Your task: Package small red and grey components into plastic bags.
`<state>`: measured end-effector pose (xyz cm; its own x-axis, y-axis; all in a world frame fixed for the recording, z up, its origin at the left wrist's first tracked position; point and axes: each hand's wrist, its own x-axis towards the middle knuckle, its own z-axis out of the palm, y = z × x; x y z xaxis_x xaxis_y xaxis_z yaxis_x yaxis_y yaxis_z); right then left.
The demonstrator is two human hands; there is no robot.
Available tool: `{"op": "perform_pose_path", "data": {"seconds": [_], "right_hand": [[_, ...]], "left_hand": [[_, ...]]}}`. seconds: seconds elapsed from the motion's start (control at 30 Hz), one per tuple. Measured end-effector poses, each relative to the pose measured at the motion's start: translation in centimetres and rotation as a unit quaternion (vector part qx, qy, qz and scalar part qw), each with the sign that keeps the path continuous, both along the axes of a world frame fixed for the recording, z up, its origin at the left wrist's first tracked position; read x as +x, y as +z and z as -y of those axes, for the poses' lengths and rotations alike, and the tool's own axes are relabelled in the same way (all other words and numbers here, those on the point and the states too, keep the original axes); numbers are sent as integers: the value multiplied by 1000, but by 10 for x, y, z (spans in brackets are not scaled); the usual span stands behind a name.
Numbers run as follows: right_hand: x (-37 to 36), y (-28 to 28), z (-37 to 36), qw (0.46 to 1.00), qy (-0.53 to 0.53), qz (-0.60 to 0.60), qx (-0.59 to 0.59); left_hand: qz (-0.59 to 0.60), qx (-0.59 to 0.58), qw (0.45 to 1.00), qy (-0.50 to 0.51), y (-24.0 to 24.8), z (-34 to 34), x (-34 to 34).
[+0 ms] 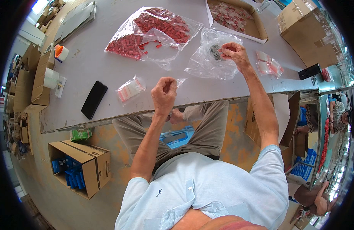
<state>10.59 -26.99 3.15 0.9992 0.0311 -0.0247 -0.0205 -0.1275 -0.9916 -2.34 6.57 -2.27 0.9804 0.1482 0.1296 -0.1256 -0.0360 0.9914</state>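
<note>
My left hand is closed in a pinch near the table's front edge, and a small clear plastic bag sticks out from its fingertips. My right hand has its fingertips pressed together over an open clear bag of small dark metal-looking pieces. Whatever lies between those fingertips is too small to make out. Left of my left hand lies a filled small packet with red and white contents. Farther back, a large clear bag holds many small red pieces, a few of them loose at its opening.
A shallow carton of small red-and-clear packets stands at the back. More packets lie right of my right hand, near a large cardboard box. A black phone and tape rolls are at left. People sit at far right.
</note>
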Motion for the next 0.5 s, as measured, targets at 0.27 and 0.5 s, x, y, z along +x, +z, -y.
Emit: {"op": "perform_pose_path", "data": {"seconds": [0.27, 0.5], "right_hand": [[-67, 27, -82, 997, 43, 11, 56], [-108, -4, -153, 984, 148, -36, 88]], "left_hand": [[5, 40, 996, 83, 3, 10, 0], [11, 77, 992, 97, 17, 12, -3]]}}
